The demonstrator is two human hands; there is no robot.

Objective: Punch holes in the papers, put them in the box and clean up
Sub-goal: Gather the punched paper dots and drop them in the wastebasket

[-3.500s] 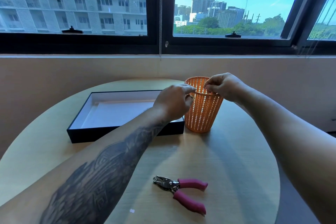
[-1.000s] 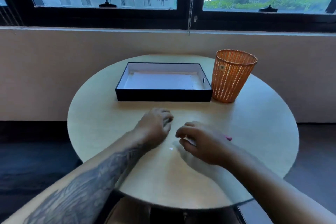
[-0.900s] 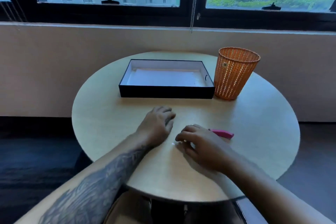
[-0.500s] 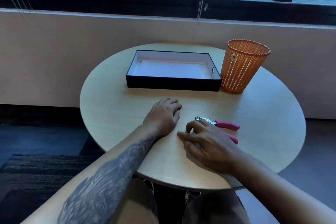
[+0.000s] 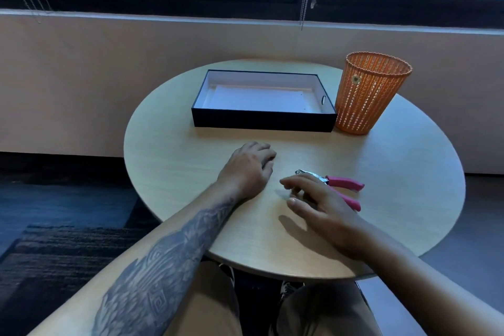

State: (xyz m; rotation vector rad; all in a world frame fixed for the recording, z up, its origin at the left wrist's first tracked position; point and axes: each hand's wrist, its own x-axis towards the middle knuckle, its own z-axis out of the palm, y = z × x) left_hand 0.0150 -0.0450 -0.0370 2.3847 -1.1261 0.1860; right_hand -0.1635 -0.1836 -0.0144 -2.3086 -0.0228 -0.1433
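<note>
The fingers (image 5: 289, 180) of the right hand (image 5: 324, 204) were stretched out and relaxed, spread low above the table (image 5: 403, 207), and they gripped nothing. They lay across the middle of the hole punch (image 5: 344, 183), so the joint of the punch was hidden, and I could not tell if the hand touched the punch or only covered it. The metal head of the punch came out on the far side of the fingers and pointed to the left, a little away from the person. The two pink handles came out on the right side of the hand and opened apart. So the long axis of the punch ran left to right across the person. The left hand (image 5: 248, 169) rested on the table just to the left of the punch head, its fingers loosely bent, with nothing visible in them. The right hand was clearly the nearer one; I judged it needed only to slide right and close around the handles. Beyond the punch stood the black box (image 5: 261, 123) with white paper (image 5: 259, 98) flat inside, and beyond the punch to the right, touching the box, stood the orange basket (image 5: 368, 95).
</note>
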